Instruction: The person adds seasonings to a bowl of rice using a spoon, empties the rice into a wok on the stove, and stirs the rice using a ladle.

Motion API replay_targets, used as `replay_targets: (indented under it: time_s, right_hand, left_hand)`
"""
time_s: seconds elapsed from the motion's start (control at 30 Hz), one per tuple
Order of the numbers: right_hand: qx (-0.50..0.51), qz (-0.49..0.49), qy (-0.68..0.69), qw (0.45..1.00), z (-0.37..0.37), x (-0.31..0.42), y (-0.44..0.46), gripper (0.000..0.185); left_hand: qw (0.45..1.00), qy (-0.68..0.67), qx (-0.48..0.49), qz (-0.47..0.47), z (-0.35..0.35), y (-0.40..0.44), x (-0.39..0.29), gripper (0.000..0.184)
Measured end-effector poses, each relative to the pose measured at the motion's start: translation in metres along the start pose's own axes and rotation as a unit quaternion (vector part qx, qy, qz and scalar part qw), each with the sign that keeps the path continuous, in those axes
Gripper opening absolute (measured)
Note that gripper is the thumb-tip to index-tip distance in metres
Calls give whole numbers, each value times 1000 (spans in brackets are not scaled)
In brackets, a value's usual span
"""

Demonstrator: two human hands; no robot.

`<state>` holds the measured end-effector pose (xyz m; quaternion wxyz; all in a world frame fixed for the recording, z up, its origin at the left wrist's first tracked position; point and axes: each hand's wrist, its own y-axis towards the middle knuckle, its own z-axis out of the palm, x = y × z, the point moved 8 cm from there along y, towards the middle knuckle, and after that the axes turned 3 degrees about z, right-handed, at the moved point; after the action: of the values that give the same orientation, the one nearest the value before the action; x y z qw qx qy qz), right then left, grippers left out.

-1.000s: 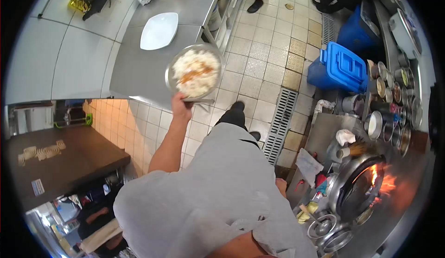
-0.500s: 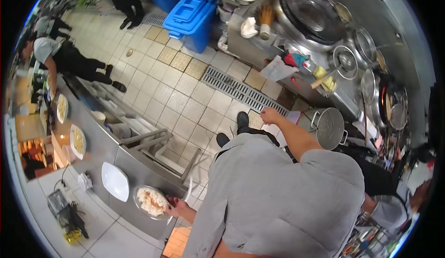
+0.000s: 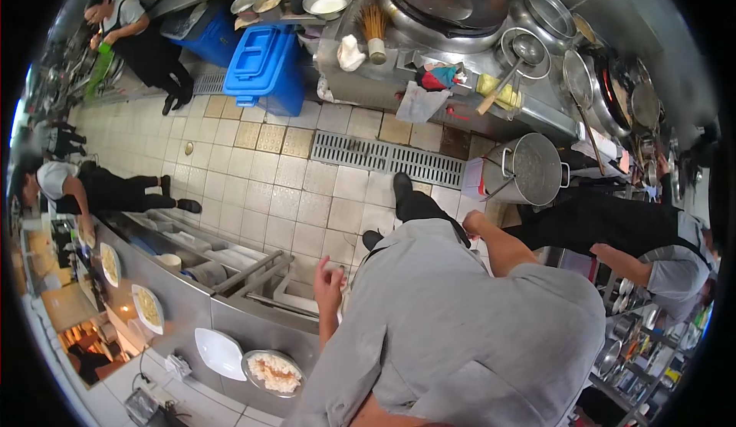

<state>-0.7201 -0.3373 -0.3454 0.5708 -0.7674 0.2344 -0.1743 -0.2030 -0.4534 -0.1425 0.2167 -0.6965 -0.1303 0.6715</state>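
The left hand [image 3: 329, 277] is hanging empty, fingers parted; the right hand [image 3: 474, 224] is curling, contents not discernible. At the frame's lower left, the rice bowl [image 3: 287, 394] is resting on the counter [image 3: 188, 312], presumably for easy reach.

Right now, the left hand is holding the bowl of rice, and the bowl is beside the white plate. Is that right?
Not quite: the left hand isn't holding the bowl of rice. The head view shows the hand apart from it; the bowl rests on the counter, beside the white plate.
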Motion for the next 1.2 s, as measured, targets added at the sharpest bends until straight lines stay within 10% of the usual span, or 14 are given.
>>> replay_targets:
  time_s: [0.2, 0.33, 0.47, 0.57, 0.7, 0.83, 1.0, 1.1, 1.2]
  right_hand:
    - [-42, 24, 130, 990, -42, -3, 20, 15]
    - [-290, -110, 65, 949, -155, 59, 27, 27]
    - [-529, -295, 282, 744, -327, 143, -123, 18]
    - [-638, -288, 257, 666, -411, 162, -179, 48]
    - [-555, -109, 78, 821, -434, 178, -89, 63]
    - [-515, -54, 20, 855, -437, 186, -77, 66]
    - [-539, -59, 4, 840, -453, 186, -83, 66]
    - [-529, -56, 8, 847, -474, 186, -88, 65]
    - [-609, -126, 80, 779, -466, 186, -104, 57]
  left_hand:
    - [980, 136, 124, 71, 77, 185, -102, 55]
    - [989, 80, 70, 99, 140, 293, -180, 54]
    - [992, 55, 26, 113, 196, 403, -227, 60]
    - [983, 119, -31, 134, 231, 457, -261, 72]
    - [966, 189, -41, 170, 252, 522, -267, 92]
    - [949, 243, 60, 192, 268, 558, -261, 88]
    - [916, 255, -29, 309, 268, 549, -264, 62]
    - [902, 377, 13, 212, 265, 549, -268, 60]
    - [959, 214, 4, 186, 253, 529, -272, 54]
